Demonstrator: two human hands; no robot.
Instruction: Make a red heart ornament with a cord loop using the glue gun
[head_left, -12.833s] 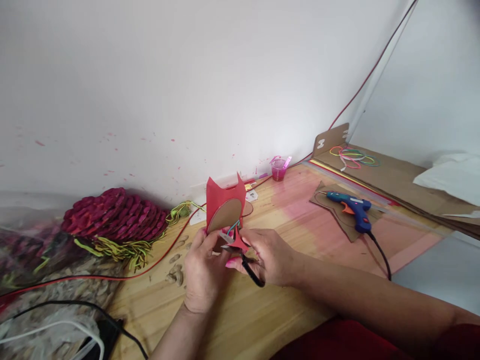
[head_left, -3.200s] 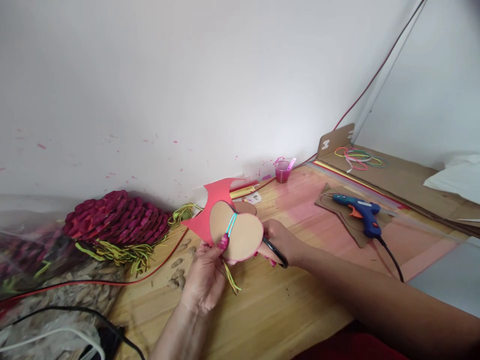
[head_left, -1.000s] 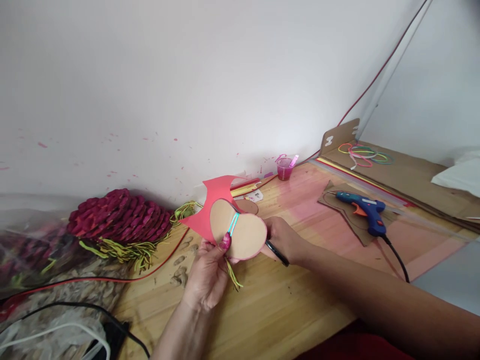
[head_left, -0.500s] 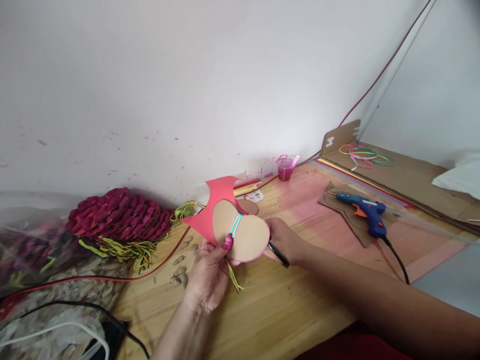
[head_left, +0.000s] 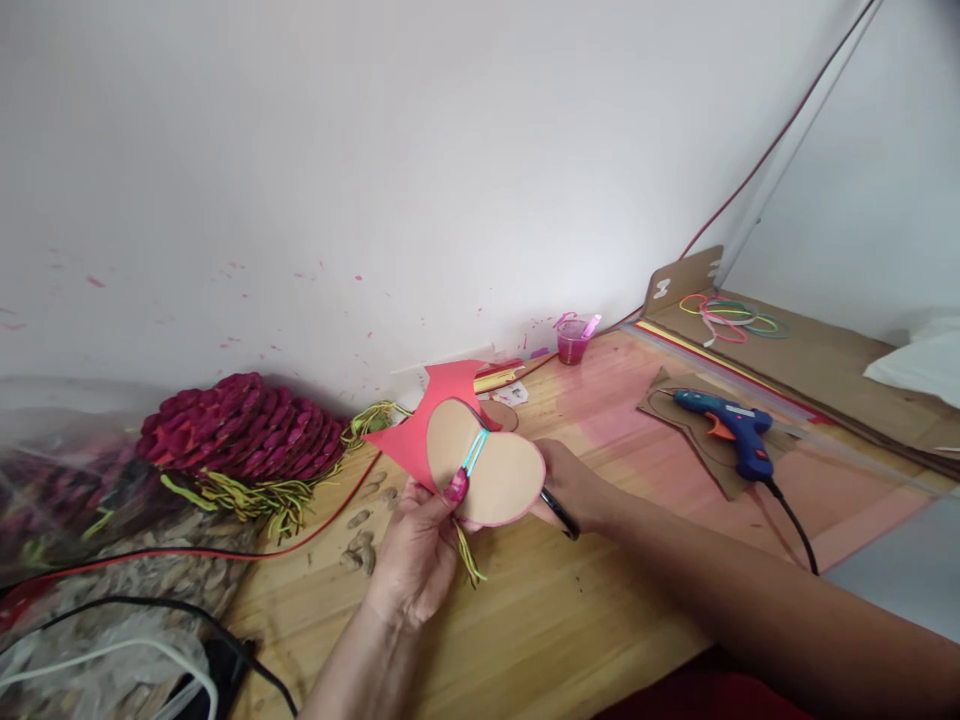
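Observation:
A tan, peanut-shaped cutout (head_left: pixel 501 478) with a pink edge is held up over the table, a bright cyan cord (head_left: pixel 475 452) across its narrow waist. Behind its left lobe spreads a jagged sheet of red paper (head_left: pixel 442 397). My left hand (head_left: pixel 418 560) is closed on the cutout from below, its pink-nailed thumb pressed on the front by the cord. Yellow-green and dark yarn strands (head_left: pixel 469 562) hang beneath. At the right lobe's edge, my right hand (head_left: pixel 574 490) is closed around a thin black tool (head_left: pixel 560 514); its fingertips are hidden behind the cutout.
A blue hot glue gun (head_left: pixel 731 430) lies on cardboard (head_left: pixel 694 440) at the right. Stacked magenta pieces (head_left: pixel 232 425) with yarn fringes stand at left, near cables (head_left: pixel 217 553) and plastic bags. A cup of pink paint (head_left: pixel 571 344) stands by the wall.
The cutout and red paper have shifted very slightly to the right in view. Both hands keep the same hold.

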